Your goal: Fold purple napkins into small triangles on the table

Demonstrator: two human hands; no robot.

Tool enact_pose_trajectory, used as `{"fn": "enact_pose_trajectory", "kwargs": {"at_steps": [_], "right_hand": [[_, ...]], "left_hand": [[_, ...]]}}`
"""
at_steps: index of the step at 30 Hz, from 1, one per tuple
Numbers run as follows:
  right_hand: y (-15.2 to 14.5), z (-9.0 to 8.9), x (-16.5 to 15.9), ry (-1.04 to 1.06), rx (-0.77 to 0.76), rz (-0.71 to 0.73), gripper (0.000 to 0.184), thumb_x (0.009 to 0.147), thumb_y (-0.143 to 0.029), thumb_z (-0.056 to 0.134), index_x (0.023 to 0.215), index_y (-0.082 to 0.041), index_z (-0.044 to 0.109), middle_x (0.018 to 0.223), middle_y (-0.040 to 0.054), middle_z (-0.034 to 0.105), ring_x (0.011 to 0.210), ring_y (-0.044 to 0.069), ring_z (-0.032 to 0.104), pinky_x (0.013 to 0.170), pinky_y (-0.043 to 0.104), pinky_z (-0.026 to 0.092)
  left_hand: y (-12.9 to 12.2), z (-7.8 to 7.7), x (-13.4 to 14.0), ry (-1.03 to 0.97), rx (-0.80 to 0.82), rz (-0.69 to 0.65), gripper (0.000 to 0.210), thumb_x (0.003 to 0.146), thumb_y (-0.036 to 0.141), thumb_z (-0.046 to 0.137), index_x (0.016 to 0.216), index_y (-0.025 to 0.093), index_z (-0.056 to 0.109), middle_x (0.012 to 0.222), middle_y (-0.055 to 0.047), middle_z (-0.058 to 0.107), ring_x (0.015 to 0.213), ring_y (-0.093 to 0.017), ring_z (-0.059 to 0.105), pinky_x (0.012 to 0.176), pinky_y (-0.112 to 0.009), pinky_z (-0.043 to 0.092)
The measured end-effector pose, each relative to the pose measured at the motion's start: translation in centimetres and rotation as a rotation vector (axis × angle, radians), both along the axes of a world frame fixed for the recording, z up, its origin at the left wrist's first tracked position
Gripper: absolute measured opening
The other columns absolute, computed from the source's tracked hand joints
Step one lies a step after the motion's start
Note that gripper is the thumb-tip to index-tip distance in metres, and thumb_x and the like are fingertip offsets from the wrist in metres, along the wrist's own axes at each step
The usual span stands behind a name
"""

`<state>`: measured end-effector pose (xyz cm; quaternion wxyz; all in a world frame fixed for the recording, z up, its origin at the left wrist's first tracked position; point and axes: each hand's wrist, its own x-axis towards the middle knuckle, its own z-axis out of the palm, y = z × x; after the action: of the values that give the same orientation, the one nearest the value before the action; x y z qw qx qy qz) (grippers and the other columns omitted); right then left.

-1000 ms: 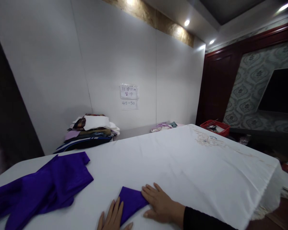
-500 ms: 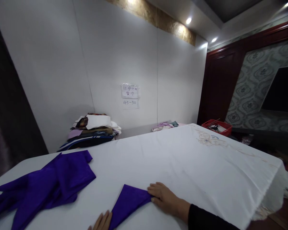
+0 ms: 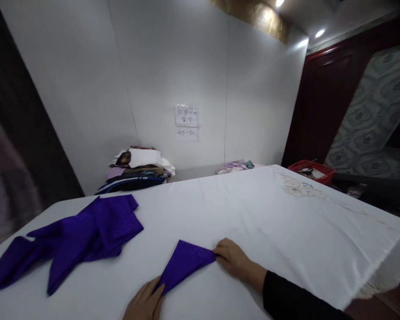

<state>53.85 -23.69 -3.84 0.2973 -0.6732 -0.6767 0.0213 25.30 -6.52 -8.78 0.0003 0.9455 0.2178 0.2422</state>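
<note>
Head view looks down across a table (image 3: 286, 231) covered by a white cloth, with both hands low in the picture at its near edge. Right arm, in a black sleeve (image 3: 300, 302), comes in from the lower right and lies flat over the tablecloth, wrist straight. Right hand (image 3: 231, 258) rests palm down, fingers loosely curled and close together, their tips touching the right corner of a folded purple napkin (image 3: 183, 264). Whether those fingers pinch the corner or only press on it cannot be told. Left hand (image 3: 146, 303) enters from the bottom edge, palm down and fairly flat, fingers together, lying on the napkin's lower left tip; part of the hand is cut off by the picture's edge. The napkin lies flat between the two hands as a narrow triangle, just in front of the person.

Further left on the table lies a loose heap of purple cloth (image 3: 76, 235), well apart from both hands. Against the white wall beyond the table sits a stack of folded fabrics (image 3: 138, 171), below a paper note (image 3: 187, 122) stuck to the wall. A red basket (image 3: 315, 171) stands past the far right corner.
</note>
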Motion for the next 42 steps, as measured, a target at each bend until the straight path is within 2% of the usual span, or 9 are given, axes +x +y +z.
{"fn": "enact_pose_trajectory", "kwargs": {"at_steps": [2, 5, 14, 20, 29, 42], "right_hand": [[-0.1, 0.4, -0.1, 0.004, -0.022, 0.014, 0.021, 0.083, -0.022, 0.051, 0.101, -0.022, 0.062, 0.092, 0.0049, 0.06, 0.086, 0.018, 0.051, 0.077, 0.03, 0.042], [-0.1, 0.7, -0.1, 0.0, -0.049, 0.03, 0.022, 0.083, -0.026, 0.053, 0.103, -0.022, 0.061, 0.093, 0.005, 0.059, 0.087, 0.019, 0.051, 0.077, 0.032, 0.041], [0.1, 0.1, 0.2, 0.025, -0.05, 0.006, 0.022, 0.084, -0.017, 0.046, 0.097, -0.022, 0.064, 0.09, 0.0048, 0.06, 0.086, 0.018, 0.052, 0.077, 0.031, 0.042], [0.2, -0.2, 0.4, -0.005, -0.026, 0.017, 0.022, 0.082, -0.015, 0.049, 0.098, -0.021, 0.063, 0.089, 0.0051, 0.06, 0.085, 0.019, 0.052, 0.076, 0.032, 0.042], [0.4, 0.0, 0.1, -0.085, -0.072, -0.054, 0.015, 0.082, -0.013, 0.047, 0.086, -0.02, 0.06, 0.082, 0.0028, 0.059, 0.08, 0.017, 0.051, 0.072, 0.029, 0.04], [0.4, 0.4, -0.1, -0.195, -0.129, -0.085, 0.012, 0.081, -0.014, 0.046, 0.082, -0.019, 0.057, 0.081, 0.0025, 0.057, 0.077, 0.016, 0.049, 0.07, 0.027, 0.036]], "left_hand": [[-1.1, 0.7, 0.1, -0.06, 0.08, 0.026, 0.026, 0.08, 0.031, 0.049, 0.098, 0.027, 0.067, 0.106, -0.002, 0.067, 0.095, -0.022, 0.062, 0.079, -0.034, 0.054], [-2.3, 1.5, 0.3, -0.091, 0.107, 0.074, 0.024, 0.08, 0.027, 0.049, 0.095, 0.025, 0.068, 0.103, -0.003, 0.067, 0.094, -0.022, 0.062, 0.079, -0.036, 0.054], [-3.7, 3.4, 0.7, -0.069, -0.023, 0.087, 0.023, 0.081, 0.02, 0.047, 0.093, 0.021, 0.068, 0.101, -0.007, 0.067, 0.094, -0.021, 0.06, 0.08, -0.037, 0.052], [-3.8, 3.5, 0.8, -0.05, -0.076, 0.088, 0.023, 0.082, 0.02, 0.047, 0.093, 0.02, 0.067, 0.102, -0.007, 0.066, 0.095, -0.022, 0.059, 0.081, -0.039, 0.051], [-4.1, 3.9, 0.8, -0.038, -0.118, 0.121, 0.023, 0.081, 0.021, 0.047, 0.092, 0.021, 0.068, 0.102, -0.006, 0.066, 0.094, -0.021, 0.059, 0.08, -0.038, 0.051], [-4.2, 4.0, 0.8, -0.073, -0.162, 0.155, 0.02, 0.079, 0.022, 0.048, 0.086, 0.022, 0.067, 0.1, -0.004, 0.067, 0.093, -0.02, 0.059, 0.079, -0.037, 0.05]]}}
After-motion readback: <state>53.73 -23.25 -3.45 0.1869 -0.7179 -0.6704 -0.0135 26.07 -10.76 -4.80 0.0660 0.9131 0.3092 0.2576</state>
